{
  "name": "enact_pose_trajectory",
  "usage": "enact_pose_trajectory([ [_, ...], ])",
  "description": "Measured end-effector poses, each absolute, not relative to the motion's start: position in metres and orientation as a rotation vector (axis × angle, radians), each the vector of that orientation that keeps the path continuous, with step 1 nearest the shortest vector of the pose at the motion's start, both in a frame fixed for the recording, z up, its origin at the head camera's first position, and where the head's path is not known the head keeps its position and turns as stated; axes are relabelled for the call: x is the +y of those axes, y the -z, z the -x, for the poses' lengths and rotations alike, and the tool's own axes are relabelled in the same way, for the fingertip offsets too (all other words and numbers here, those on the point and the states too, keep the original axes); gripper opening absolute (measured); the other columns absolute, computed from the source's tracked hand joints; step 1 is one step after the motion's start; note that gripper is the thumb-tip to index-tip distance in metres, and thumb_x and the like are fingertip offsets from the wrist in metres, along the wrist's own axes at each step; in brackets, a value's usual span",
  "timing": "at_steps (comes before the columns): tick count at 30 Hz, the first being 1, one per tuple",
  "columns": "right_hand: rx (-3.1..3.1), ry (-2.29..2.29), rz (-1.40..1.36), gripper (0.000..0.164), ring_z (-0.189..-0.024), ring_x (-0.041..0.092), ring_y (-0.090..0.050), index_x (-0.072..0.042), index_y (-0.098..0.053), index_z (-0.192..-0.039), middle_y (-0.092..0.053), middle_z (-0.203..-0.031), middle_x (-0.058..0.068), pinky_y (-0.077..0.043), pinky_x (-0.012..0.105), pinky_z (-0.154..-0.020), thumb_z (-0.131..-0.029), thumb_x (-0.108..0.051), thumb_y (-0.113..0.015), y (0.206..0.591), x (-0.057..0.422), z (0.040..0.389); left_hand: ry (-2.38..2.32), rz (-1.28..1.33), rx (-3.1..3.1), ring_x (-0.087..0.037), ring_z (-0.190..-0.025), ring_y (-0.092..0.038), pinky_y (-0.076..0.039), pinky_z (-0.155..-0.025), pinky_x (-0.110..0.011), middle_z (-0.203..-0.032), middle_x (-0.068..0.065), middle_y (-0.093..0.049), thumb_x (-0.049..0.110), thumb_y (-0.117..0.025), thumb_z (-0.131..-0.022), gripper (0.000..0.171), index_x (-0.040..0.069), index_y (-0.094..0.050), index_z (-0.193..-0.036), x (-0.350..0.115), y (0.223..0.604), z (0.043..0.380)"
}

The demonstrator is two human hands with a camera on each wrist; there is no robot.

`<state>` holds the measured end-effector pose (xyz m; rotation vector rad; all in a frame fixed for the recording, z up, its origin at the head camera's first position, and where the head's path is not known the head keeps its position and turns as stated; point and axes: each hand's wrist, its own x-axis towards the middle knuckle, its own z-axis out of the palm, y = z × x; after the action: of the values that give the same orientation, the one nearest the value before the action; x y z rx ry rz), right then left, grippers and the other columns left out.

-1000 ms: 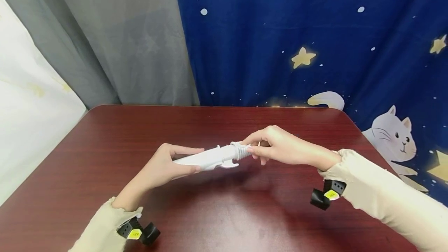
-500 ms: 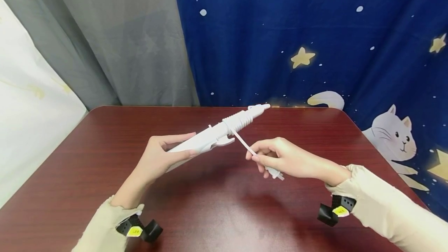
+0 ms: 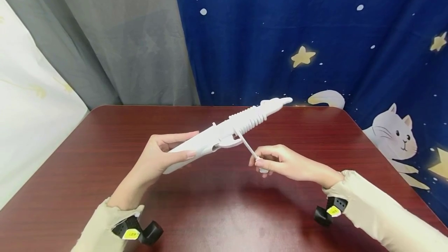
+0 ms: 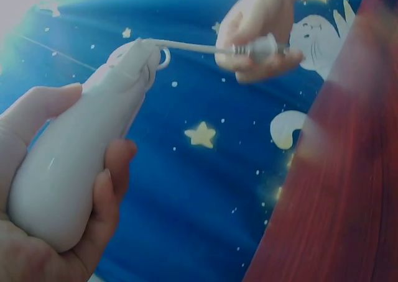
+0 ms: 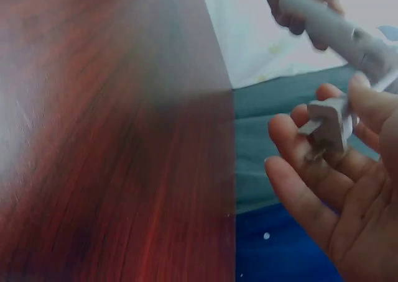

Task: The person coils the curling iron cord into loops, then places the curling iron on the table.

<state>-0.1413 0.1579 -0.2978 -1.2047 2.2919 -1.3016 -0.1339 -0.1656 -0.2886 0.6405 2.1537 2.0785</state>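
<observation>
My left hand (image 3: 157, 162) grips the wide, smooth body of a long white corded appliance (image 3: 199, 141), whose exact kind I cannot tell. It is held above the table, its tapered end tilted up to the right. Several turns of white cord (image 3: 248, 119) wrap its narrower section, and a curved lever-like part (image 3: 229, 142) sticks out below. From the coils a straight stretch of cord runs down to my right hand (image 3: 280, 162), which pinches the plug end. In the right wrist view the white plug (image 5: 329, 123) shows its prongs between thumb and curled fingers.
Beneath both hands lies a dark red-brown wooden table (image 3: 224, 213). Behind it hang a grey curtain (image 3: 133, 49) and a blue curtain (image 3: 245, 49) with stars and a cat. White cloth (image 3: 31, 108) borders the left side.
My right hand has moved from beside the coils down and slightly right, with the cord now stretched between. The appliance has swung up, its tapered end now pointing up and right.
</observation>
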Motion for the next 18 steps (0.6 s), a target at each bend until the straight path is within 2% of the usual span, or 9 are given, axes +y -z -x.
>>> enact_pose_trajectory([
  [6, 2.333, 1.203, 1.214, 0.012, -0.069, 0.017, -0.055, -0.007, -0.066, -0.100, -0.059, -0.078, 0.003, -0.049, 0.029, -0.061, -0.092, -0.010, -0.057, 0.303, 0.162, 0.162, -2.050, -0.833, 2.027, -0.015, -0.083, -0.062, -0.054, -0.066, -0.031, -0.101, -0.008, -0.069, -0.004, -0.071, -0.075, 0.040, 0.011, -0.069, -0.113, -0.158, 0.291, 0.128],
  [10, 2.324, 1.140, 1.216, 0.026, -0.090, 0.009, -0.060, -0.002, -0.064, -0.113, -0.067, -0.098, 0.005, -0.049, 0.027, -0.079, -0.090, -0.013, -0.061, 0.299, 0.167, 0.172, -1.999, -0.946, 1.941, -0.016, -0.086, -0.062, -0.055, -0.068, -0.034, -0.103, -0.012, -0.068, -0.006, -0.070, -0.075, 0.042, 0.001, -0.065, -0.116, -0.156, 0.292, 0.126],
  [14, 2.215, 1.082, 1.474, 0.020, -0.088, 0.008, -0.058, -0.001, -0.065, -0.107, -0.066, -0.095, 0.004, -0.049, 0.027, -0.076, -0.087, -0.003, -0.060, 0.294, 0.163, 0.189, -1.917, -1.021, 1.942, -0.017, -0.084, -0.063, -0.055, -0.067, -0.035, -0.104, -0.014, -0.067, -0.005, -0.072, -0.074, 0.044, -0.008, -0.061, -0.117, -0.157, 0.292, 0.127],
  [17, 2.126, 1.028, 1.540, 0.013, -0.076, 0.009, -0.055, -0.007, -0.069, -0.096, -0.063, -0.084, 0.001, -0.049, 0.028, -0.065, -0.086, -0.003, -0.061, 0.289, 0.158, 0.199, -1.834, -1.050, 1.986, -0.016, -0.080, -0.062, -0.055, -0.064, -0.034, -0.103, -0.013, -0.068, -0.003, -0.074, -0.073, 0.043, -0.006, -0.063, -0.115, -0.161, 0.293, 0.129],
  [18, 2.118, 0.996, 1.531, 0.014, -0.079, 0.010, -0.056, -0.008, -0.069, -0.098, -0.065, -0.087, -0.001, -0.049, 0.029, -0.067, -0.086, -0.006, -0.063, 0.287, 0.157, 0.200, -1.800, -1.064, 2.003, -0.016, -0.079, -0.062, -0.055, -0.063, -0.033, -0.102, -0.013, -0.068, -0.002, -0.075, -0.073, 0.043, -0.004, -0.064, -0.114, -0.162, 0.294, 0.129],
])
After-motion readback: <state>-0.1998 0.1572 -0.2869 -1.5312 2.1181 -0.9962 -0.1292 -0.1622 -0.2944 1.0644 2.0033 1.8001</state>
